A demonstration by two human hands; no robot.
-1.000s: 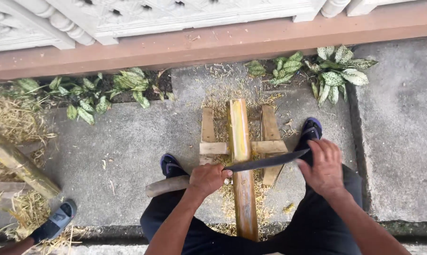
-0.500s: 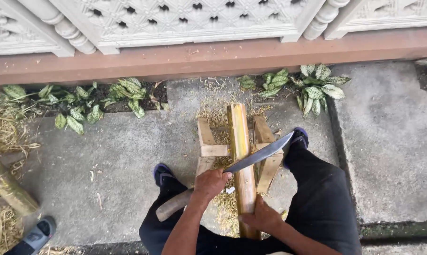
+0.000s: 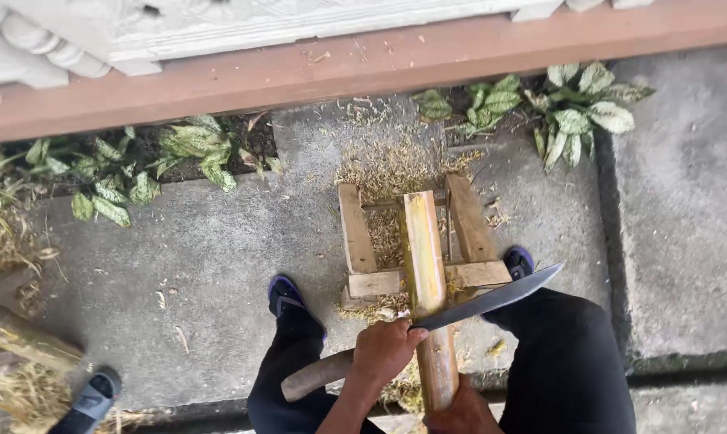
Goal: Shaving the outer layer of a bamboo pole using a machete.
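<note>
Left hand (image 3: pixel 388 350): fist wrapped around knife (image 3: pixel 460 309) handle, blade pointing to 2 o'clock across bamboo pole (image 3: pixel 425 273). Right hand (image 3: pixel 462 411), at 6 o'clock: clasps pole's near end. Pole: long axis 12-to-6, resting on wooden frame (image 3: pixel 359 241), between both shoes.
</note>
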